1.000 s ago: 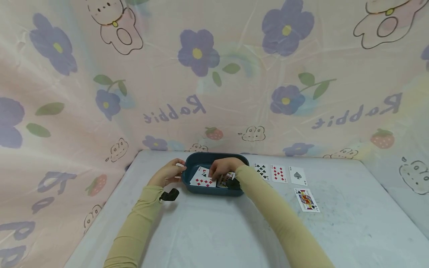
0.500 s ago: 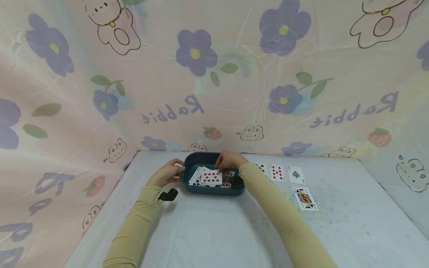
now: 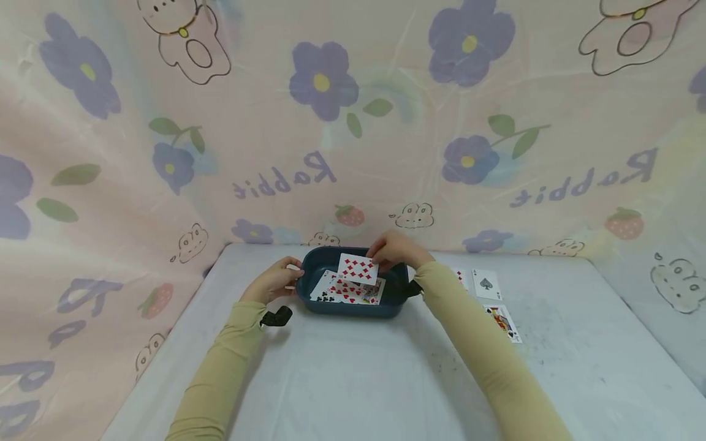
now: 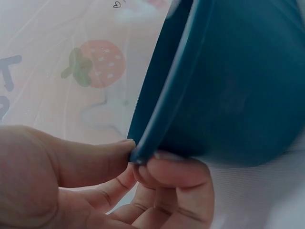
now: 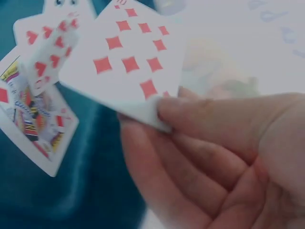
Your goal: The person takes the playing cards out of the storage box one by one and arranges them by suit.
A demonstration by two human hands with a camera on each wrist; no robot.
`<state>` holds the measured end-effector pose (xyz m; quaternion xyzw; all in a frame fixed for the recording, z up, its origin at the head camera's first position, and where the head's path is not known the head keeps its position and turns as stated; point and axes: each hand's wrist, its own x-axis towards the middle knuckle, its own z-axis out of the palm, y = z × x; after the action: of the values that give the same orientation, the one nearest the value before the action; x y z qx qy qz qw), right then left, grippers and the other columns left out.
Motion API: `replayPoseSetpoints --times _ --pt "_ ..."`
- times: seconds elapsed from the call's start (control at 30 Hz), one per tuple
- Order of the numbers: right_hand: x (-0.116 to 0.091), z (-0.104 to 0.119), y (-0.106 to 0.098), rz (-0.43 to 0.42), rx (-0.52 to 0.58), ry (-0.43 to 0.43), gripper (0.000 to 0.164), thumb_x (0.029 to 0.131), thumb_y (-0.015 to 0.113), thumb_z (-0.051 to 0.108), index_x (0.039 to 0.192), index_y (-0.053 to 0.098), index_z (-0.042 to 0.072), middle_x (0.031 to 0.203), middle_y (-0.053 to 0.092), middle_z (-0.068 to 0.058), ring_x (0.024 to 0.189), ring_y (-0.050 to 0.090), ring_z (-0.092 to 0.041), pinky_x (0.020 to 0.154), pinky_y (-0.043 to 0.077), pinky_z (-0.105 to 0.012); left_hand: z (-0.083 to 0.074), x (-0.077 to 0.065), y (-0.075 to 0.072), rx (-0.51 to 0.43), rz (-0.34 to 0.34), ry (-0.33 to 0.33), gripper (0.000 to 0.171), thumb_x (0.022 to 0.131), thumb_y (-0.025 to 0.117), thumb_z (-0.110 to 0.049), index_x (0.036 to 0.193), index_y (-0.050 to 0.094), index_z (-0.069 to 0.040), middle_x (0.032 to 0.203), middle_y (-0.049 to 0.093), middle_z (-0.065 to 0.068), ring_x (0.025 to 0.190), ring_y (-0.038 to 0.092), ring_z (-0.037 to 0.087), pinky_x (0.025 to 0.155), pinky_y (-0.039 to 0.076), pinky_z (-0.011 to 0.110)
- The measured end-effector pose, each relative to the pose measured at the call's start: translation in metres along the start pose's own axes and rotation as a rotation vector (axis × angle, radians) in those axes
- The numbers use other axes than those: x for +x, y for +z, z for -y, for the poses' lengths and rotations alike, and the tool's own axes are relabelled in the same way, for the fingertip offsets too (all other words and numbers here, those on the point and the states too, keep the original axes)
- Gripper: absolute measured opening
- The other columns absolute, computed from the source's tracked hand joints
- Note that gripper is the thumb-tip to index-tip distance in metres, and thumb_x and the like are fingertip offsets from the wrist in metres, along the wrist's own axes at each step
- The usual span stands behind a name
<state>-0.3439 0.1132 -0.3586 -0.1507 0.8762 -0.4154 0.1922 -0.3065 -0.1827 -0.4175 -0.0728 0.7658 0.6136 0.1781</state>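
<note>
My left hand (image 3: 273, 283) pinches the left end of a dark blue oval basin (image 3: 347, 310); in the left wrist view, thumb and fingers close on its rim (image 4: 162, 114). Over the basin, my right hand (image 3: 398, 250) holds a diamonds playing card (image 3: 357, 269) by one corner, face up and tilted. The thumb (image 5: 190, 112) lies on the card's face, with fingers beneath. Below it, overlapping cards lie in the basin: a clubs card (image 3: 322, 294), a hearts card (image 5: 40, 81) and a diamonds face card (image 5: 35, 112). Part of this pile is hidden under the held card.
Right of the basin on the white tabletop (image 3: 342, 380) lie an ace of spades (image 3: 486, 285) and a spades face card (image 3: 502, 321). My right sleeve (image 3: 469, 331) covers part of a red card (image 3: 461, 278). A patterned curtain (image 3: 386, 153) rises behind the table.
My right hand has lifted the diamonds card off the pile, moving up and slightly right. A hearts card beneath is uncovered. My left hand stays on the rim.
</note>
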Motion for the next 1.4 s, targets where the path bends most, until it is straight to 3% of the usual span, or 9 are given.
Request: replayPoseSetpoints --times 0.2,0.33,0.4,0.6,0.87,1.0,1.13,1.4 --pt "-0.034 -0.012 -0.026 -0.137 0.051 -0.099 0.02 0.089 0.065 0.008 0.106 0.066 -0.003 0.096 0.067 -0.012 0.085 0.064 -0.026 0.077 0.053 -0.035 0.003 0.0 0.0 -0.007 -0.006 0.009 0.026 0.1 0.048 -0.008 0.125 0.04 -0.004 0.098 0.048 0.016 0.075 0.05 0.022 0.063 0.045 0.031" --pt "-0.061 -0.032 -0.035 -0.206 0.089 -0.154 0.019 0.089 0.065 0.006 0.104 0.062 -0.006 0.094 0.065 -0.016 0.088 0.064 -0.034 0.074 0.054 -0.036 0.004 -0.001 0.001 -0.014 -0.011 0.006 0.026 0.101 0.048 -0.008 0.125 0.04 -0.004 0.1 0.049 0.018 0.076 0.05 0.023 0.063 0.044 0.031" --pt "-0.075 -0.045 -0.037 -0.22 0.117 -0.156 0.019 0.089 0.065 0.005 0.103 0.059 -0.008 0.094 0.062 -0.018 0.085 0.065 -0.031 0.074 0.054 -0.037 0.005 -0.002 0.001 -0.011 -0.009 0.006 0.027 0.1 0.048 -0.008 0.126 0.04 -0.003 0.1 0.049 0.017 0.074 0.05 0.022 0.064 0.044 0.031" --pt "-0.115 -0.081 -0.042 -0.269 0.15 -0.088 0.025 0.091 0.065 0.01 0.107 0.056 -0.007 0.098 0.06 -0.016 0.082 0.066 -0.018 0.074 0.053 -0.032 0.006 -0.004 -0.002 0.003 0.003 0.012 0.027 0.1 0.048 -0.008 0.125 0.04 -0.004 0.097 0.047 0.014 0.072 0.049 0.019 0.066 0.044 0.032" --pt "-0.148 -0.122 -0.052 -0.316 0.227 -0.004 0.033 0.092 0.064 0.014 0.113 0.054 -0.01 0.099 0.066 -0.015 0.09 0.064 -0.022 0.078 0.052 -0.034 0.005 -0.003 -0.002 -0.004 0.011 0.019 0.025 0.1 0.048 -0.008 0.123 0.04 -0.004 0.096 0.047 0.014 0.071 0.048 0.018 0.067 0.044 0.034" --pt "-0.159 -0.145 -0.05 -0.293 0.264 0.078 0.038 0.093 0.064 0.017 0.116 0.053 -0.01 0.1 0.067 -0.013 0.093 0.064 -0.024 0.08 0.051 -0.038 0.005 -0.003 -0.001 0.001 0.005 0.026 0.024 0.1 0.048 -0.008 0.123 0.041 -0.005 0.098 0.047 0.015 0.071 0.049 0.019 0.067 0.045 0.034" --pt "-0.169 -0.164 -0.045 -0.256 0.299 0.121 0.038 0.091 0.066 0.016 0.115 0.054 -0.011 0.096 0.067 -0.01 0.086 0.063 -0.02 0.073 0.052 -0.032 0.005 -0.002 -0.001 -0.007 0.014 0.025 0.024 0.1 0.048 -0.009 0.123 0.041 -0.005 0.098 0.048 0.015 0.072 0.05 0.018 0.069 0.045 0.035" --pt "-0.18 -0.18 -0.035 -0.2 0.319 0.195 0.031 0.088 0.069 0.012 0.108 0.061 -0.01 0.085 0.068 -0.004 0.07 0.06 -0.013 0.063 0.051 -0.029 0.004 -0.001 0.0 -0.019 0.013 0.02 0.024 0.1 0.047 -0.009 0.124 0.041 -0.006 0.1 0.048 0.015 0.073 0.05 0.018 0.067 0.046 0.032"
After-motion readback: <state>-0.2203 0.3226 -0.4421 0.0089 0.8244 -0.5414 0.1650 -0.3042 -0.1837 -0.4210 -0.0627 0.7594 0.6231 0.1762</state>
